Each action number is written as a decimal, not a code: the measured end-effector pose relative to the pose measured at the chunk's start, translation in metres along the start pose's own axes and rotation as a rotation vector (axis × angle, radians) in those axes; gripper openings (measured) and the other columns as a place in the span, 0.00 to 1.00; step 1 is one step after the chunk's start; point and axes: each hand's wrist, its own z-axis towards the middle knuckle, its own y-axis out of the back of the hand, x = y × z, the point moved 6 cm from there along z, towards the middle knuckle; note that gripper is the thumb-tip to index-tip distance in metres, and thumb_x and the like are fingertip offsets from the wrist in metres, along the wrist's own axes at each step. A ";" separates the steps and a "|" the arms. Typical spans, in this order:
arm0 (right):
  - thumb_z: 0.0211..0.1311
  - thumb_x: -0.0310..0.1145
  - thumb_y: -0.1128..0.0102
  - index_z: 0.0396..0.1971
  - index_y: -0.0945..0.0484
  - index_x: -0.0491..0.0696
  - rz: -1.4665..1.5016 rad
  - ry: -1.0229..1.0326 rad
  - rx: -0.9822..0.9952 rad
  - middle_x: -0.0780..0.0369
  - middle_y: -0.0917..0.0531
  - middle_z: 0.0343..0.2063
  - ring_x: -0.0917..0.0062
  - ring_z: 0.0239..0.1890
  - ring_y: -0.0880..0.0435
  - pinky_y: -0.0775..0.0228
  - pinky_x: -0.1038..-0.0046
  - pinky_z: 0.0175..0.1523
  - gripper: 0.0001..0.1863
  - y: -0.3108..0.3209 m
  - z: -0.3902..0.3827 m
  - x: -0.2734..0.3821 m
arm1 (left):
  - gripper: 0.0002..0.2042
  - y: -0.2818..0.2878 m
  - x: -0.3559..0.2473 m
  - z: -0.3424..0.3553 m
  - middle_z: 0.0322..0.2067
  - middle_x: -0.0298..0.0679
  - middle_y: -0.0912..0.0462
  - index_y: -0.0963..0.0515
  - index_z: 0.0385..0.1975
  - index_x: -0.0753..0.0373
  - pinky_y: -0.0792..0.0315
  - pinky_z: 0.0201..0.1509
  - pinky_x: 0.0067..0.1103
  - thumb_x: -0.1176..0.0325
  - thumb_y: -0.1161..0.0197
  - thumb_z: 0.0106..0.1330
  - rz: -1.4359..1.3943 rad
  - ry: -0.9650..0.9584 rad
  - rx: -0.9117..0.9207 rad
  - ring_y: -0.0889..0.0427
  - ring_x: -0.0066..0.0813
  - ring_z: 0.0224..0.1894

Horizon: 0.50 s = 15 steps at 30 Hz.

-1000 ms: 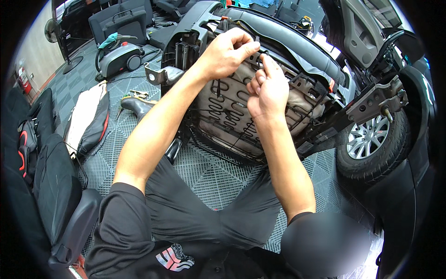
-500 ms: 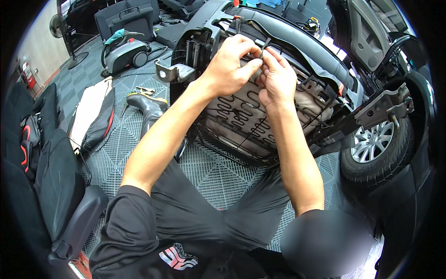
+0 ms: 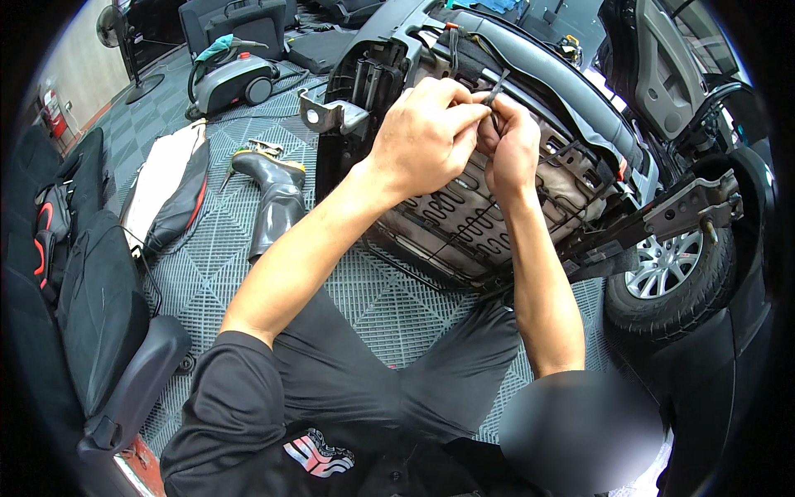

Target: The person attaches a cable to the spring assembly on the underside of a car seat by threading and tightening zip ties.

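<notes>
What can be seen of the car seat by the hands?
The car seat is tipped so its underside faces the camera. Dark serpentine springs cross pale, stained padding; smooth grey covering borders the far side. A bent metal bracket juts out at left, a long metal rail at right. The hands meet over its far part, pinching a thin dark strip; whether they touch it is unclear.

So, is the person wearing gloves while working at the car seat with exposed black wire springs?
No, the left hand and right hand both show bare skin where they meet at a thin black strand.
</notes>
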 end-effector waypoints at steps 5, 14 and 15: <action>0.70 0.41 0.47 0.32 0.16 0.46 -0.115 -0.026 0.048 0.74 0.32 0.16 0.91 0.18 0.41 0.53 0.82 0.24 0.16 0.001 0.000 0.001 | 0.09 -0.001 0.019 -0.007 0.35 0.45 0.17 0.16 0.40 0.67 0.21 0.39 0.23 0.75 0.34 0.61 -0.320 0.377 -0.197 0.15 0.33 0.37; 0.70 0.56 0.45 0.20 0.28 0.54 -0.130 -0.269 0.018 0.75 0.36 0.14 0.90 0.17 0.45 0.56 0.81 0.23 0.24 -0.009 -0.004 0.013 | 0.06 -0.010 0.003 -0.004 0.37 0.33 0.16 0.14 0.35 0.59 0.28 0.50 0.29 0.71 0.30 0.57 0.188 -0.001 -0.327 0.24 0.38 0.43; 0.69 0.55 0.43 0.22 0.26 0.53 -0.073 -0.317 0.059 0.75 0.36 0.14 0.90 0.17 0.45 0.57 0.81 0.23 0.22 -0.006 -0.003 0.006 | 0.06 -0.009 0.000 -0.004 0.38 0.33 0.17 0.15 0.34 0.59 0.29 0.51 0.30 0.72 0.30 0.57 0.220 -0.044 -0.347 0.25 0.39 0.45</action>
